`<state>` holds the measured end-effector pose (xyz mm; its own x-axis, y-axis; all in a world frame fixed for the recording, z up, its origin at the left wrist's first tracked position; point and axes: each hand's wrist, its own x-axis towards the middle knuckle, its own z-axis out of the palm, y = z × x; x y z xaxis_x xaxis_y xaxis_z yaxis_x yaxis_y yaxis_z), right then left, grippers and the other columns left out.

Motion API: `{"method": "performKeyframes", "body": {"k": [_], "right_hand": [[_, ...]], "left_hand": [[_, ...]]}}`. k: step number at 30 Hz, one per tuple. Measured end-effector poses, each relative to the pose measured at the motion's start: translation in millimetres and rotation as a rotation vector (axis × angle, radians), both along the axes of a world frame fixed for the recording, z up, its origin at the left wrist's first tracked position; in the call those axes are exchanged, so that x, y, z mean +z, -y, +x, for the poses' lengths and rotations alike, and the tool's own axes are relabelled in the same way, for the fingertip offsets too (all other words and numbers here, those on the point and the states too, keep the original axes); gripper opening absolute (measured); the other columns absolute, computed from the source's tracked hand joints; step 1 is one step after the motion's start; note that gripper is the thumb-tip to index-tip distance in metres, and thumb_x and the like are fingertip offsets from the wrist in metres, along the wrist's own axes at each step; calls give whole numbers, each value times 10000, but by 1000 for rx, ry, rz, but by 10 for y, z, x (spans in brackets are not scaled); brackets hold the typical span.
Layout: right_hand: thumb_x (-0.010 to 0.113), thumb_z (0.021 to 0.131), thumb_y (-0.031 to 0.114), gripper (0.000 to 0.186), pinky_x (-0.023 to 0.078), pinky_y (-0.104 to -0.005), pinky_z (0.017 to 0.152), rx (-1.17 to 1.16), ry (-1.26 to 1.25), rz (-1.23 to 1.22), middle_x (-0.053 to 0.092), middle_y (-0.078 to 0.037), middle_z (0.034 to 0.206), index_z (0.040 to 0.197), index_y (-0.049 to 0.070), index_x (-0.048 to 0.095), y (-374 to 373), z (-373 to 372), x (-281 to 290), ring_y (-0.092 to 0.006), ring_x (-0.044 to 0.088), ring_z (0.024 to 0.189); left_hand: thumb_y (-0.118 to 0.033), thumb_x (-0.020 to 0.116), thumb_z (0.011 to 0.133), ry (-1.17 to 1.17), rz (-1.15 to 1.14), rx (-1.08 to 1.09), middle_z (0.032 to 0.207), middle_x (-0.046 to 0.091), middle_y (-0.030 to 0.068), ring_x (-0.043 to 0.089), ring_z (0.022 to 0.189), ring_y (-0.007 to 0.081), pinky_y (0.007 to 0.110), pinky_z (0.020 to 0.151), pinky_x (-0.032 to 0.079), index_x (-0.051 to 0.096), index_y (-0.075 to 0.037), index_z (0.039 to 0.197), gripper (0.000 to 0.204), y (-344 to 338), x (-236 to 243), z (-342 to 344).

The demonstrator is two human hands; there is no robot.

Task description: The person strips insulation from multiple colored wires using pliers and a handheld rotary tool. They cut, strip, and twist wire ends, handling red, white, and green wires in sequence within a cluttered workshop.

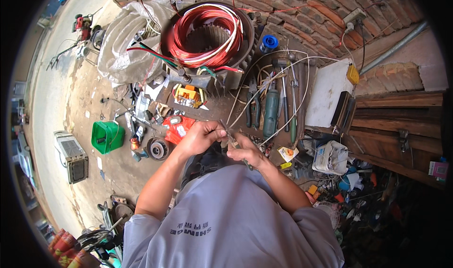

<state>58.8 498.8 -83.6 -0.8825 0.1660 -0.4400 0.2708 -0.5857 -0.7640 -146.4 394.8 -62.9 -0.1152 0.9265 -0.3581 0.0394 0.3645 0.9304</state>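
My left hand point(205, 137) is closed in a pinch in front of my chest; what sits between its fingertips is too small to make out. Close beside it, my right hand point(246, 153) is wrapped round a slim metal-ended hand tool point(232, 143), whose kind I cannot tell. The tool's tip points up toward the left fingers. Beyond my hands lies a motor housing point(247, 30) with a thick coil of red and white wire point(181, 37) on it. An orange and yellow part point(188, 95) rests in front of the housing. A red plastic bag point(178, 129) lies just left of my left hand.
Pliers point(251, 103), a green power tool point(271, 108), a hammer point(283, 84) and a green-handled screwdriver point(293, 126) lie to the right. A looped white cable point(309, 72) crosses them. Further right stands a white box point(325, 96). A green bucket point(107, 137) stands on the left floor.
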Motion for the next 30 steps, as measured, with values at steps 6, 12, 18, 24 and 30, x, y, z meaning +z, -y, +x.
{"method": "performKeyframes", "body": {"k": [6, 12, 18, 24, 30], "right_hand": [[706, 842, 195, 660, 316, -240, 518, -2, 11, 2, 497, 20, 756, 1427, -13, 481, 41, -20, -31, -57, 426, 570], [693, 866, 184, 646, 406, -228, 689, 4, -6, 70, 530, -6, 924, 1447, 8, 471, 69, 58, -19, -90, 512, 811], [831, 858, 249, 860, 442, -439, 1141, -183, 259, 834, 580, -267, 1448, 1559, -37, 425, -593, 391, 130, -379, 549, 1390], [825, 836, 370, 886, 424, -526, 1082, -189, 915, 1546, 593, -245, 1325, 1553, 1, 458, -1266, 461, -393, -418, 554, 1259], [767, 972, 356, 624, 483, -452, 1065, -405, 28, 1282, 626, -229, 1350, 1429, -32, 592, -738, 326, 384, -375, 617, 1262]], "left_hand": [[-140, 647, 1078, 105, -4, -20, 928, 753, 29, 619, 851, 92, 283, 802, 526, 727, 5, 1028, 173, 16, -12, -33], [-163, 634, 1092, 112, -12, 69, 920, 705, 11, 611, 871, 87, 277, 818, 516, 701, 0, 1054, 180, 108, -99, -32], [-125, 688, 1055, 26, 66, 167, 932, 705, 14, 641, 881, 93, 276, 820, 542, 696, 9, 1092, 139, 394, 395, -5], [-54, 669, 1051, 149, 283, 137, 1081, 745, 93, 704, 1035, 156, 311, 943, 559, 666, 19, 1130, 108, 265, 770, 150], [-44, 662, 1048, 338, 567, 326, 1127, 720, 131, 687, 1074, 190, 351, 974, 554, 628, 2, 1135, 103, 269, 1072, 346]]}}
